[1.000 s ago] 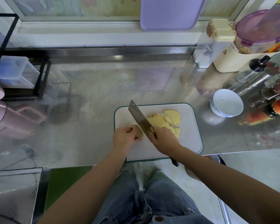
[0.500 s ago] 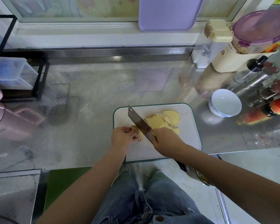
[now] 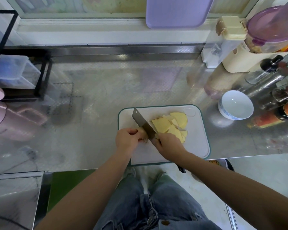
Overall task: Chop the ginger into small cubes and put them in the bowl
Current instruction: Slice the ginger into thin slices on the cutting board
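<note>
A white cutting board [image 3: 196, 143] with a teal rim lies at the counter's front edge. Several pale yellow ginger slices [image 3: 171, 124] are piled on its middle right. My left hand [image 3: 129, 141] holds a small ginger piece [image 3: 142, 131] down on the board with curled fingers. My right hand [image 3: 169, 145] grips the handle of a cleaver [image 3: 144, 123], whose blade stands right beside the ginger piece and my left fingertips. A white bowl [image 3: 235, 104] with nothing in it sits on the counter to the right of the board.
Bottles and jars [image 3: 273, 90] crowd the right edge behind the bowl, with a purple-lidded container [image 3: 271, 29] above. A pink kettle [image 3: 0, 117] and a black rack [image 3: 23, 72] stand at the left. A lilac tray [image 3: 176, 12] leans at the back.
The cleaver blade rose off the ginger half a second ago and is down beside the piece again. My left hand stays on the ginger piece.
</note>
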Action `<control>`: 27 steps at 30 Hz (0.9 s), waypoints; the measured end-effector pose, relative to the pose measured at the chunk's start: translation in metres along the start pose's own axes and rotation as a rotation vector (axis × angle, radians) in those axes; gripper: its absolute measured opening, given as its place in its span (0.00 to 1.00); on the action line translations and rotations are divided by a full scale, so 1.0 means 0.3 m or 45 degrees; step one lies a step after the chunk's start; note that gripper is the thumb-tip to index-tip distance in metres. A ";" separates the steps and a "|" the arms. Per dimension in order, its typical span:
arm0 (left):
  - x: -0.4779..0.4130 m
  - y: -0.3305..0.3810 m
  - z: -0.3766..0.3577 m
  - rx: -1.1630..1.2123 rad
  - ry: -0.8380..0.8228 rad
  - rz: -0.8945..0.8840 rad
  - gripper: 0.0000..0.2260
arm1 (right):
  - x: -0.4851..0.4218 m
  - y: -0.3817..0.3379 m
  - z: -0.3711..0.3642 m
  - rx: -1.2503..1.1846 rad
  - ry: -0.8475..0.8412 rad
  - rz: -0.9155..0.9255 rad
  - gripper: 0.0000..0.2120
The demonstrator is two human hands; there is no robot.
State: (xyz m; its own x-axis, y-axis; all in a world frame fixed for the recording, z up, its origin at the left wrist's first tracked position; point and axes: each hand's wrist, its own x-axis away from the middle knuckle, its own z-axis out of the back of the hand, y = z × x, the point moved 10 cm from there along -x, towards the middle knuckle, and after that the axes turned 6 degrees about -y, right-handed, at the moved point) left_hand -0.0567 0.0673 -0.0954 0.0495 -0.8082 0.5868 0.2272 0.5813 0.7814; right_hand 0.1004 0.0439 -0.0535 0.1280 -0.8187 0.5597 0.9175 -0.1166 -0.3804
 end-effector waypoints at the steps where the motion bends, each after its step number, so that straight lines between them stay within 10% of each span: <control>1: 0.007 0.007 0.000 -0.002 0.009 -0.004 0.06 | -0.003 -0.011 0.021 -0.011 0.016 0.008 0.14; 6: 0.017 0.011 -0.007 0.083 -0.007 0.001 0.18 | 0.026 -0.055 0.132 -0.005 0.091 0.073 0.13; 10: 0.018 0.009 0.002 0.129 0.012 0.033 0.03 | 0.057 -0.081 0.132 0.054 0.021 0.094 0.19; 27: 0.021 0.031 0.001 0.059 -0.032 -0.083 0.12 | -0.009 -0.057 -0.003 0.188 0.050 -0.040 0.06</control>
State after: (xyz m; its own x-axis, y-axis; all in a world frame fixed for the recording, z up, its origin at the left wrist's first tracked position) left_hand -0.0544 0.0676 -0.0845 0.0117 -0.8424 0.5387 0.1841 0.5314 0.8269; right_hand 0.0840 0.0476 -0.0494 0.0859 -0.8376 0.5394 0.9666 -0.0611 -0.2488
